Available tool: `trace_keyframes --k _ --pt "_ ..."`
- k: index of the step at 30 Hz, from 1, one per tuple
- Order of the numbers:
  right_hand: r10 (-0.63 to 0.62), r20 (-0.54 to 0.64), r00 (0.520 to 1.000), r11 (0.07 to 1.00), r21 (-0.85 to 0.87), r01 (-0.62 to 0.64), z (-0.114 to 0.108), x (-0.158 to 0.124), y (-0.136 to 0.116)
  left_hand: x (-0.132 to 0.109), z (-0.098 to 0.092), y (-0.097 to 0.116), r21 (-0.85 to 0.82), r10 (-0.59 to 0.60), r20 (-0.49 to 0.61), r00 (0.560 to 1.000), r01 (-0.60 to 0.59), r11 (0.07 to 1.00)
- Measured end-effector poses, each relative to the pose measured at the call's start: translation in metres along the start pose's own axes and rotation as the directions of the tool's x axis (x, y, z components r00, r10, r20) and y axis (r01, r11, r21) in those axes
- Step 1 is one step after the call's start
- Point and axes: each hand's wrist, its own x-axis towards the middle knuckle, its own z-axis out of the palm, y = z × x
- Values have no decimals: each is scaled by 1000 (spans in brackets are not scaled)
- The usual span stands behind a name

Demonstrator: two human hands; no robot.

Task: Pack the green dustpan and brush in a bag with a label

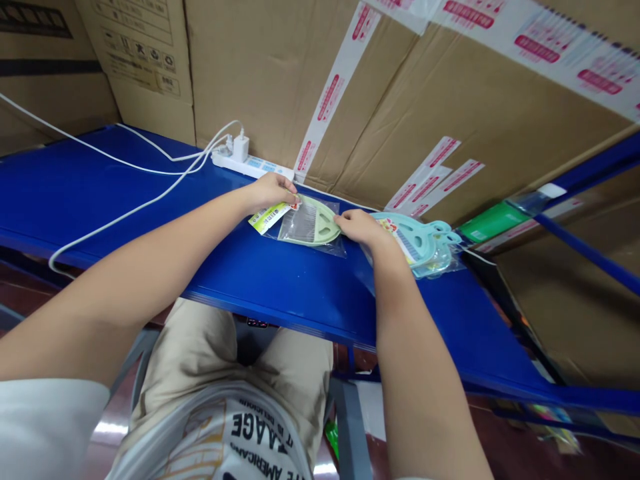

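"What's being handled over there?"

"A green brush (323, 228) in a clear bag (337, 249), with a bright card (267, 219) at one end. It's at the middle of the blue desk (280, 280), lying between the two hands."

"How are the fingers set?"

"The left hand (273, 191) has its fingers pinched on the bag, right by the card. The right hand (356, 225) has its fingers closed on the brush's rounded end."

"And next to that?"

"Just beside the right wrist there's a pile of blue brushes (425, 240), bagged too. Beyond those, near the back edge, lies a bottle (495, 222) with a green label and a white cap."

"What about the other side?"

"A white power strip (253, 165) sits behind the left hand, a charger (241, 148) plugged in. White cables (173, 160) run off to the left. Behind everything stands the cardboard (260, 87), with strips of red-printed tape (330, 93) stuck on it."
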Motion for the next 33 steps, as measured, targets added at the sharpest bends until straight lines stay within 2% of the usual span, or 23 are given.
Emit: trace_keyframes --k 8,14,24,33 --pt "-10 9 1000 999 31 10 0 0 -1 12 -11 -8 34 -9 16 1000 9 999" --pt "-6 12 1000 999 32 6 -2 -2 -3 11 -12 -7 -54 13 67 998 -9 999" --pt "-9 11 1000 1000 24 9 -1 -2 -3 11 -8 -7 -49 12 9 1000 -11 999" --pt "-21 18 1000 999 30 21 -1 -1 -2 13 -13 -7 -1 30 -37 999 -30 1000"
